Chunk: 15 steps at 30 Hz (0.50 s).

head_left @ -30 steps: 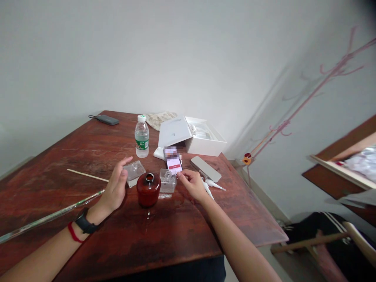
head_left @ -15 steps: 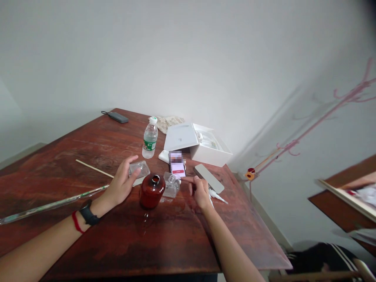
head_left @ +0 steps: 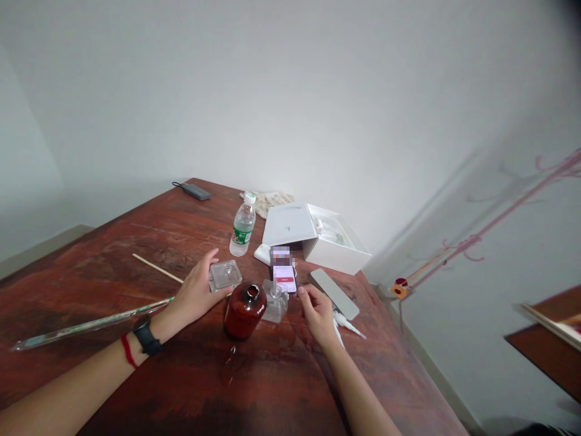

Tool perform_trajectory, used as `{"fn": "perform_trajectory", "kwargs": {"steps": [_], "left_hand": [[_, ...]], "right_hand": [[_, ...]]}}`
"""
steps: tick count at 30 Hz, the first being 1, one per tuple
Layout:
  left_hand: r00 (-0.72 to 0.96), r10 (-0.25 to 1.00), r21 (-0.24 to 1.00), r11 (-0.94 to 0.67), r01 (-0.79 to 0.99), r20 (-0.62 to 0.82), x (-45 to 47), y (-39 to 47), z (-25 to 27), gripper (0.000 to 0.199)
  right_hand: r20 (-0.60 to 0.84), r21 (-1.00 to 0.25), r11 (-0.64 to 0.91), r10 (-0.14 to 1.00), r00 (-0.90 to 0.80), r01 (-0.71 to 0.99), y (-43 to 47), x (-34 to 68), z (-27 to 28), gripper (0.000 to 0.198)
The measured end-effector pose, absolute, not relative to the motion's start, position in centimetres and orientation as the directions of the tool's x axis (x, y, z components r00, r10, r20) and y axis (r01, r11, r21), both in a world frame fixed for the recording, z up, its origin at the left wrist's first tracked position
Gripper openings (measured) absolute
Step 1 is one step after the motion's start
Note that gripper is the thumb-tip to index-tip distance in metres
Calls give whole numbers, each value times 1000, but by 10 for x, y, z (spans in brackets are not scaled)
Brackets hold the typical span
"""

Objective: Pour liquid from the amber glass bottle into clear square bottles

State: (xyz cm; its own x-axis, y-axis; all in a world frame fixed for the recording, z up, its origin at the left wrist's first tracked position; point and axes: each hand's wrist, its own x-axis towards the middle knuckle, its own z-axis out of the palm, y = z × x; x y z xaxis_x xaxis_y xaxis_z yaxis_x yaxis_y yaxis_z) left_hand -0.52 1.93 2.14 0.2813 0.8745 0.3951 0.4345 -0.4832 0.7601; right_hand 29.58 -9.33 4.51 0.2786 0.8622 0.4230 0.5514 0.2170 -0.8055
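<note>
Soft, even indoor light; the pale wall [head_left: 290,91] is brightest at centre, corners darken, edges bend with wide-angle distortion, shadows stay faint.

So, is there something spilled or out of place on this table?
Yes, small wet-looking drops lie on the table just in front of the brown bottle, whose mouth is open. The white box also stands open, lid propped up. Nothing looks broken or tipped.
</note>
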Motion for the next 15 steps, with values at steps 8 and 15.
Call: {"fn": "perform_trajectory", "kwargs": {"steps": [8, 15], "left_hand": [[269, 894, 795, -443, 414, 358, -6, 24, 19, 99], [239, 906, 834, -418, 361, 350, -5, 18, 28, 96]], "right_hand": [[389, -789, 211, 898, 204, 576, -94, 293, 44, 54], [320, -772, 218, 945, 69, 598, -95, 289, 39, 46]]}}
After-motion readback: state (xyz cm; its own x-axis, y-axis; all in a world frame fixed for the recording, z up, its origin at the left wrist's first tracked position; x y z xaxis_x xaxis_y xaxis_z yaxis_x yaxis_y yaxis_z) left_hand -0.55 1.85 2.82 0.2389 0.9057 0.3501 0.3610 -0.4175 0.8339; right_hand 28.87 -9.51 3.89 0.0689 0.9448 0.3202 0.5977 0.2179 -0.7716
